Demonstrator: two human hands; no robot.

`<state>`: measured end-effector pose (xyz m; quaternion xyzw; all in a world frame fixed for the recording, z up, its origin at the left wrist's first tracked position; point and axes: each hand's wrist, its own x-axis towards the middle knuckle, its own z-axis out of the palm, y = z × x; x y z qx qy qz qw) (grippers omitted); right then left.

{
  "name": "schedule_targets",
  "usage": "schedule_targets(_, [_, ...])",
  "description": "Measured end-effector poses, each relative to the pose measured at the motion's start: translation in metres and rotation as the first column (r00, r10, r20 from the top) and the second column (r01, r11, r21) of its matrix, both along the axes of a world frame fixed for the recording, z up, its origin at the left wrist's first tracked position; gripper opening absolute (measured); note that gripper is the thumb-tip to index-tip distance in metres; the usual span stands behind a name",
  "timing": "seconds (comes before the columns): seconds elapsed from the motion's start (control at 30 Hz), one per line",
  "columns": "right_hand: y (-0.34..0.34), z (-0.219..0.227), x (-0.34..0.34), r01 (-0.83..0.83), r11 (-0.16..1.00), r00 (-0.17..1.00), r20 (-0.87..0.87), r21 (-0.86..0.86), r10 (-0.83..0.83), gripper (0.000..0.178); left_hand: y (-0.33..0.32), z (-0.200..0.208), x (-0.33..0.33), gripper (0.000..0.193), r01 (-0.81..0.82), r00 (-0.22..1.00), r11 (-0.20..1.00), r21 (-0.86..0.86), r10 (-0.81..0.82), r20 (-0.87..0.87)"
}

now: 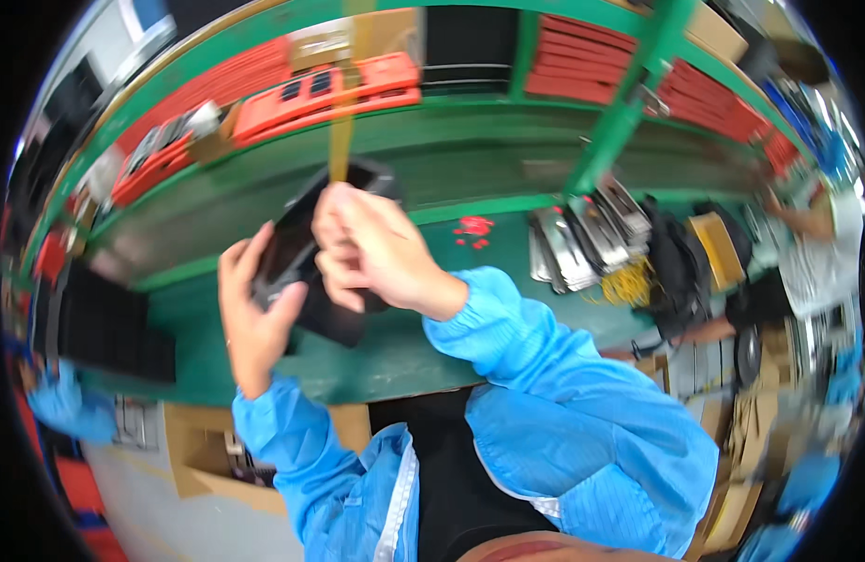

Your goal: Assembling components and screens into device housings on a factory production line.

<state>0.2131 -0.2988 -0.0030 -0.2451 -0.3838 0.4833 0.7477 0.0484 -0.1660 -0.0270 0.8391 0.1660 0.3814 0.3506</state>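
A black, open, box-like case [331, 320] is tilted above the green bench, its inside dark and glossy. My left hand [254, 304] grips its left side, with the thumb on the near edge and the fingers along the outer side. Over the case, my right hand [376, 248] is closed at the lower end of a yellow strip [340, 145], which runs up past the shelf to the top of the view. Motion blurs both hands, and the right fingertips are partly hidden.
Small red pieces [473, 226] lie on the green bench [404, 361]. Metal plates [563, 251] and yellow bands [629, 283] sit to the right; black boxes [114, 323] stand left. A shelf with red trays [395, 80] spans the back. Another person [821, 248] is at far right.
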Motion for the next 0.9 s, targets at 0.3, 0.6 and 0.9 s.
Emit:
schedule_targets(0.3, [-0.139, 0.018, 0.123, 0.474, 0.877, 0.756, 0.551, -0.086, -0.354, 0.040, 0.065, -0.085, -0.070, 0.038, -0.594, 0.803, 0.804, 0.001, 0.593, 0.056])
schedule_targets(0.6, [-0.291, -0.007, 0.165, 0.909, 0.390, 0.387, 0.644, -0.147, -0.660, 0.045, 0.016, -0.125, -0.105, 0.055, -0.557, 0.746, 0.710, 0.431, 0.656, -0.118])
schedule_targets(0.9, [-0.352, -0.056, 0.192, 0.950, 0.243, 0.311, 0.671, -0.197, -0.673, 0.037, 0.020, -0.156, -0.092, 0.059, -0.586, 0.796, 0.734, 0.343, 0.601, 0.073])
